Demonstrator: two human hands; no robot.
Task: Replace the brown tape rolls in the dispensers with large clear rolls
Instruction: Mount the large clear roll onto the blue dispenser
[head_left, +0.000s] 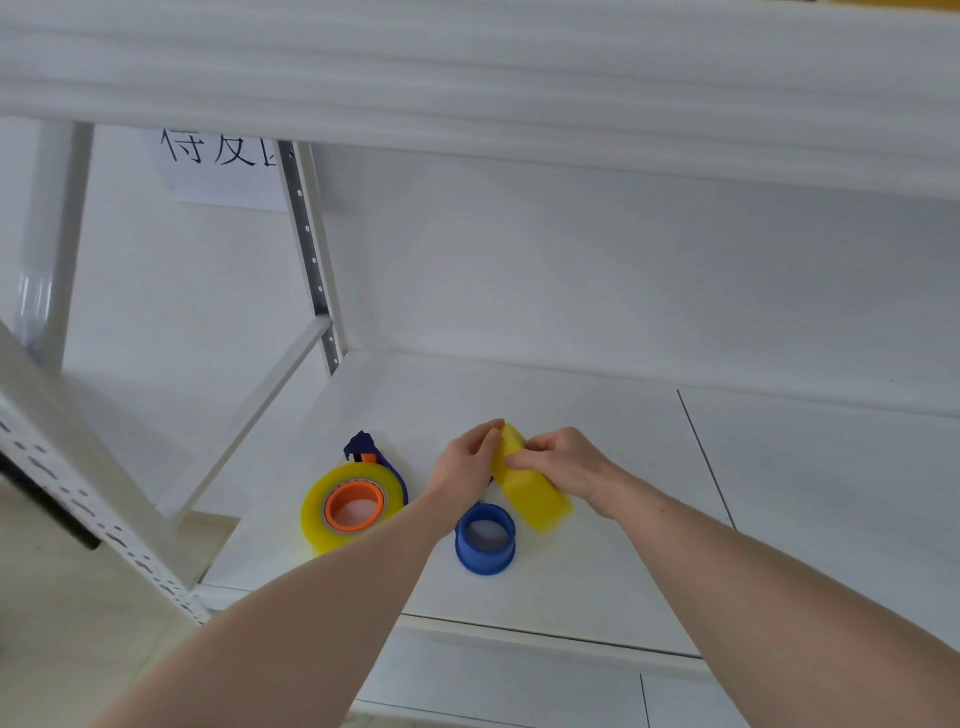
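Both hands meet over the white shelf (597, 447). The left hand (467, 457) curls its fingers round the top end of a yellow-looking clear roll (532, 491). The right hand (563, 460) pinches the same roll from the other side, thumb and fingers pressed on its rim. The roll is held up on edge and tilted, its low end pointing to about 5 o'clock.

A blue core (485, 538) stands on the shelf just below the hands, at about 6 o'clock from them. It may belong to a dispenser, but the rest is hidden by the hands.

At 9 o'clock from the hands lies a second clear roll (353, 506) with an orange core. It already sits on a dark blue dispenser (371, 449), which pokes out behind it at 12 o'clock. No brown roll can be seen.

It looks like the person is picking at the tape's loose end, or getting the roll ready to slide on. To do this well, hold the roll firm with the left hand and let the right fingers feel for the edge. Then line the hole up straight over the core and push evenly, so it does not jam.
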